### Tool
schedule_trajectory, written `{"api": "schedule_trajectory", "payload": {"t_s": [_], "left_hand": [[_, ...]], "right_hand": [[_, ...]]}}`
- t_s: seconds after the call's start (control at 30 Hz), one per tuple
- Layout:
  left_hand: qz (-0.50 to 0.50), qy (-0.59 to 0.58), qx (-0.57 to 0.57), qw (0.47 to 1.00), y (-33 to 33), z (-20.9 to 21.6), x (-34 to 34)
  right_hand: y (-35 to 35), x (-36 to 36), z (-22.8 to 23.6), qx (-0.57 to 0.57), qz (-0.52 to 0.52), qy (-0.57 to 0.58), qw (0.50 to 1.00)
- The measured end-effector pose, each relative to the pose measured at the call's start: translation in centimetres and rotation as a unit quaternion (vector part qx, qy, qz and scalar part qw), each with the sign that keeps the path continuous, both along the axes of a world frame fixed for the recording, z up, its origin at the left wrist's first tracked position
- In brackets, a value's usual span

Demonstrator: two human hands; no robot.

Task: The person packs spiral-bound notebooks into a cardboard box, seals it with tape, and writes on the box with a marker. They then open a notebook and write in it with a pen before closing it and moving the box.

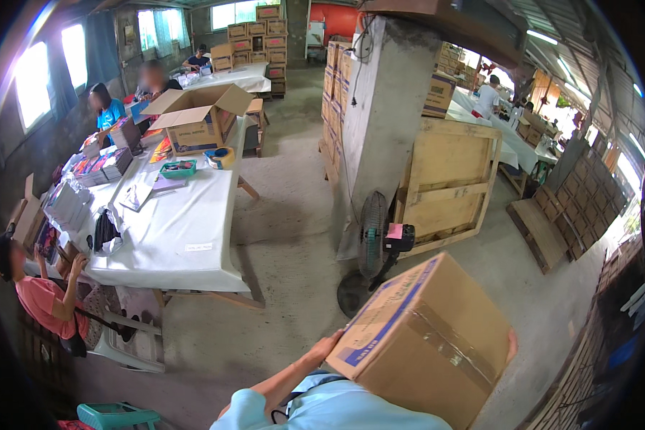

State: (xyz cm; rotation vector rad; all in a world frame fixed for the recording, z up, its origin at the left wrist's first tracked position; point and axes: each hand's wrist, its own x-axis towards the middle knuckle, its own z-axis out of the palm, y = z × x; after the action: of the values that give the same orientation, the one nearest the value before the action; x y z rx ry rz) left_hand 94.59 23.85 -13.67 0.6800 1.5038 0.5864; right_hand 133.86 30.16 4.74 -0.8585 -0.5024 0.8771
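I carry a closed brown cardboard box (426,340), taped along its seam and printed in blue on one side, low in the middle-right of the view. My left hand (327,348) presses against its left edge, with a light blue sleeve behind it. Only the fingertips of my right hand (512,345) show, curled round the box's right edge. The box hides the rest of that hand.
A standing fan (374,247) is just ahead beside a concrete pillar (380,122). A long white-covered table (183,229) with an open carton (197,118), books and seated people lies to the left. Wooden pallets (448,183) and stacked cartons (258,39) are further off.
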Motion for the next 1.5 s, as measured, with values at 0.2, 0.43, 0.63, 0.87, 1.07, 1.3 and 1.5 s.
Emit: {"api": "schedule_trajectory", "payload": {"t_s": [0.2, 0.43, 0.63, 0.87, 1.07, 1.3, 1.5], "left_hand": [[0.197, -0.053, 0.047, 0.978, -3.2, -0.6, 0.6], [0.323, -0.057, 0.078, 0.942, -7.3, -2.0, -2.4], [0.371, -0.020, 0.034, 0.928, -7.2, -0.4, -7.6], [0.417, -0.002, 0.081, 0.905, -2.7, -3.2, -20.6], [0.405, 0.015, 0.038, 0.913, 2.6, -1.7, -30.6], [0.403, 0.030, 0.035, 0.914, 11.4, -1.1, -38.0], [0.433, 0.052, 0.062, 0.898, 21.2, -4.3, -45.1]], "right_hand": [[6.1, -1.2, 1.8, -0.032, 0.309, -0.014, 0.951], [14.1, -8.1, -0.1, -0.025, 0.472, 0.020, 0.881], [20.3, -19.5, -1.9, -0.020, 0.600, 0.047, 0.798], [25.5, -35.7, 0.4, -0.001, 0.617, 0.048, 0.785], [27.9, -45.6, 4.1, -0.007, 0.621, 0.046, 0.783], [39.0, -52.4, 2.0, 0.006, 0.638, 0.048, 0.769], [50.8, -60.8, 0.5, -0.033, 0.644, 0.068, 0.761]]}}
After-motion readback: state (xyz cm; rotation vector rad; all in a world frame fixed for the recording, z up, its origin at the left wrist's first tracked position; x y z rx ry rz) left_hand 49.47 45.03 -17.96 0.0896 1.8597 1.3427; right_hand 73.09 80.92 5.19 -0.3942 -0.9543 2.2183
